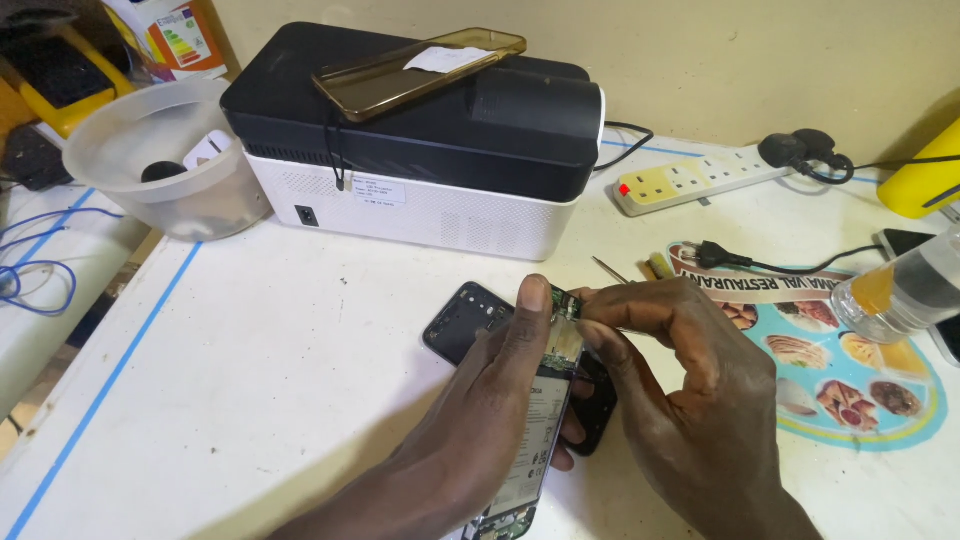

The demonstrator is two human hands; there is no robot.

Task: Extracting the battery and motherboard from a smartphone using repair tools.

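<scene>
Near the white table's (250, 350) front edge, the left hand (480, 420) grips an opened phone with exposed circuit board (545, 400); the right hand's (680, 390) fingertips pinch its top corner, above a black back cover (462, 318)

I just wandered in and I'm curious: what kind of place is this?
Probably a small phone repair bench. An opened phone with its circuit board bare is in the left hand, the right hand picks at its top, a detached back cover lies beside, and a power strip sits near.
</scene>
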